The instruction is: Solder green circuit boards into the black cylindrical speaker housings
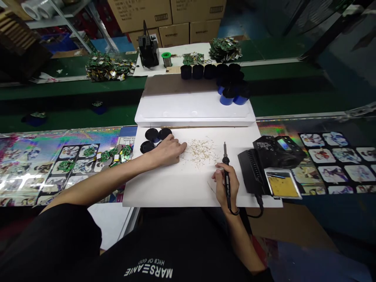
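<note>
Cardboard boxes [205,38] read "MERKURY"; the black shirt [152,243], apparently, "MARSEANIE HYCB OF GOD".

Centre bright: white work sheet [170,186] evenly lit, light apparently from above; soldering iron [227,184] fairly sharp. Far half of foam slab [176,103] in grey shadow. Rainbow glare on patterned sheet [44,180] at left. Upper corners dim, detail lost. Wide-angle stretch, smear toward edges; small print on cartons [176,35] soft.
</note>
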`<state>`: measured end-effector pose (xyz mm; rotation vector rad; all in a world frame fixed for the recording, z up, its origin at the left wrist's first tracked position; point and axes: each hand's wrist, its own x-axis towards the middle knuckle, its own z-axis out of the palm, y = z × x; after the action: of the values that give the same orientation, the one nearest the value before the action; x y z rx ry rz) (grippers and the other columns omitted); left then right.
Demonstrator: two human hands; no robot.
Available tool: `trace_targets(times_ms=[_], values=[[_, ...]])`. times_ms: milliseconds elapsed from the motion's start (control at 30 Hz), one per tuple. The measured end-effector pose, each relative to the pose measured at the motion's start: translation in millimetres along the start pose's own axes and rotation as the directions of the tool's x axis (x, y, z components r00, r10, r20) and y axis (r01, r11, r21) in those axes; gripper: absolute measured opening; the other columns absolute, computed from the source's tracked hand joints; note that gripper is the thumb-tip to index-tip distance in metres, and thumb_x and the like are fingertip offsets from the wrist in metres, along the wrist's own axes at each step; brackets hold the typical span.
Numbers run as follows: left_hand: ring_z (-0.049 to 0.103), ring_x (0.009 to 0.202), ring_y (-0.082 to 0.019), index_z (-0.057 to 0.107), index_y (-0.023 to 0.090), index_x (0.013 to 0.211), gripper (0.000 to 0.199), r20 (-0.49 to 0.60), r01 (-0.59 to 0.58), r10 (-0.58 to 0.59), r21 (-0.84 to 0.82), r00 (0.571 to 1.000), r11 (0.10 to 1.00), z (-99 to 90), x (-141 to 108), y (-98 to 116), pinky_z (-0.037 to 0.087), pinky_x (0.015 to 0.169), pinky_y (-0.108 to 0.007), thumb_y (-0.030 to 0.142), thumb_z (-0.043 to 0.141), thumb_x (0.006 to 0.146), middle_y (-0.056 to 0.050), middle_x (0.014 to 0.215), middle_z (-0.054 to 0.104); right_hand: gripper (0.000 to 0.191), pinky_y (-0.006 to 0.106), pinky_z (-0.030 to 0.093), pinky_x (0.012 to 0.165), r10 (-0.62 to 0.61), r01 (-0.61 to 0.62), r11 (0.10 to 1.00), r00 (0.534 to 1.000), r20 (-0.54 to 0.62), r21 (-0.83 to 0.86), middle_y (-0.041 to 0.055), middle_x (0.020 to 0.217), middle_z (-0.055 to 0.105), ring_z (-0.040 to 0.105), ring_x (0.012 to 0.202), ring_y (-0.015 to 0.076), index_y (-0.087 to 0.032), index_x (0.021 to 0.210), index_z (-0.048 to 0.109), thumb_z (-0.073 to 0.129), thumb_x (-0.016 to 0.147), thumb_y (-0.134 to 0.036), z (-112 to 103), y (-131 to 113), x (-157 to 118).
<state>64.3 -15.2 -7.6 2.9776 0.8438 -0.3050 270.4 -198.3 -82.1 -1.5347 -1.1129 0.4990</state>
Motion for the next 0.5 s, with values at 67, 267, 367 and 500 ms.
trace_targets(times_ms=[67, 267, 367, 500], values=[[0.062, 0.072, -0.026, 0.065, 0.014, 0.099, 0.020, -0.004, 0.009, -0.009, -0.012, 1.000, 1.000, -1.9, 0, 0, 0.037, 0.089, -0.042, 0.010, 0.057, 0.081, -0.013, 0.080, 0.071, 0.020, 0.032, 0.054, 0.064, -0.002, 0.002, 1.000, 1.000, -0.005, 0.003, 0.0029, 0.098, 0.071, 0.067, 0.068, 0.0148, -0.025, 0.119, 0.069, 0.058, 0.106, -0.035, 0, -1, 0], [0.060, 0.071, -0.023, 0.063, 0.017, 0.094, 0.015, -0.049, 0.057, -0.065, -0.165, 0.997, 0.985, -10.9, 9, -2, 0.042, 0.090, -0.040, 0.013, 0.056, 0.081, -0.008, 0.078, 0.069, 0.020, 0.032, 0.053, 0.064, -0.004, 0.004, 1.000, 1.000, -0.028, -0.016, 0.0012, 0.092, 0.069, 0.068, 0.068, 0.0160, -0.025, 0.119, 0.069, 0.058, 0.106, -0.035, 0, 3, -1], [0.062, 0.072, -0.023, 0.063, 0.017, 0.093, 0.014, -0.093, 0.054, -0.073, -0.189, 0.993, 0.980, -12.2, 22, -1, 0.043, 0.091, -0.042, 0.012, 0.056, 0.082, -0.007, 0.079, 0.069, 0.020, 0.032, 0.052, 0.063, 0.005, -0.006, 1.000, 0.998, -0.064, -0.016, 0.0025, 0.099, 0.070, 0.069, 0.070, 0.0157, -0.025, 0.118, 0.068, 0.059, 0.106, -0.037, 1, 4, -2], [0.067, 0.080, -0.024, 0.064, 0.017, 0.094, 0.008, -0.149, 0.048, -0.087, -0.251, 0.985, 0.967, -15.7, 34, -4, 0.046, 0.089, -0.039, 0.014, 0.058, 0.090, -0.008, 0.084, 0.073, 0.019, 0.031, 0.052, 0.062, 0.009, -0.009, 1.000, 0.997, -0.074, -0.003, 0.0037, 0.104, 0.070, 0.068, 0.070, 0.0149, -0.024, 0.118, 0.069, 0.060, 0.105, -0.035, 1, 7, -3]])
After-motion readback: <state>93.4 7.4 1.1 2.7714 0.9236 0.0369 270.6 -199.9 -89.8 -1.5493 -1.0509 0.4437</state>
